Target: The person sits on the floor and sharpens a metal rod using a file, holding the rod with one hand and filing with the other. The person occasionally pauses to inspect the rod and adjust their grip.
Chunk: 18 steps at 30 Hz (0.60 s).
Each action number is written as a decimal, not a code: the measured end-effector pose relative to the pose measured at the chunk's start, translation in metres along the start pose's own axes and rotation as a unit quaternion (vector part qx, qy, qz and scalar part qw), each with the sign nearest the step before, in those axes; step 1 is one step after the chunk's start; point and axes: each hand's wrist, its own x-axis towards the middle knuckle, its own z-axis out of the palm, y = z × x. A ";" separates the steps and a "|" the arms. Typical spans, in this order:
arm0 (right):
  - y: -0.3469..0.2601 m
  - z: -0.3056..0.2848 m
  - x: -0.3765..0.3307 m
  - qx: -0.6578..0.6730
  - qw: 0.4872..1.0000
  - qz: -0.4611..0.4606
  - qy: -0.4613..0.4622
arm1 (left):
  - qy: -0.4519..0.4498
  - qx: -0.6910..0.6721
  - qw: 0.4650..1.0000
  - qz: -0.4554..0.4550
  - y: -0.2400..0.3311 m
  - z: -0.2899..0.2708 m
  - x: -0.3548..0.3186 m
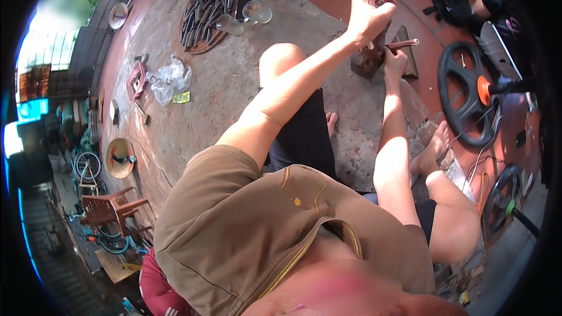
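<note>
My left hand (370, 16) is raised above a dark brown block (367, 61), its fingers curled closed. What it grips, if anything, is too hidden to make out. Just to the right and lower, my right hand (396, 63) is closed around a reddish-brown stick (405, 43), whose pale end points to the right. The stick lies close beside the block; whether they touch I cannot tell. A flat board (408, 52) lies behind the right hand.
A round tray (193, 47) of dark rods and a clear glass (257, 11) lie at the far left of the concrete slab (228, 76). Nearer lie a plastic bag (171, 82) and a pink frame (137, 81). Black spoked wheels (449, 90) stand on the right.
</note>
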 end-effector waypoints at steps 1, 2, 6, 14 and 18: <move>0.003 0.001 0.002 -0.025 0.999 -0.028 -0.005 | 0.004 -0.001 1.000 -0.019 0.000 -0.003 0.000; 0.004 0.004 0.005 -0.012 1.000 -0.008 -0.023 | 0.006 -0.004 0.999 -0.036 0.000 -0.005 0.001; 0.016 0.014 0.012 0.031 0.997 0.060 -0.049 | 0.001 -0.004 0.999 -0.053 0.003 -0.011 0.002; -0.002 0.012 -0.009 -0.011 0.998 0.048 0.034 | -0.012 -0.023 0.999 -0.047 0.007 -0.010 -0.003; -0.015 0.006 -0.020 -0.012 0.997 0.042 0.065 | -0.010 -0.012 0.999 -0.034 0.007 -0.007 -0.002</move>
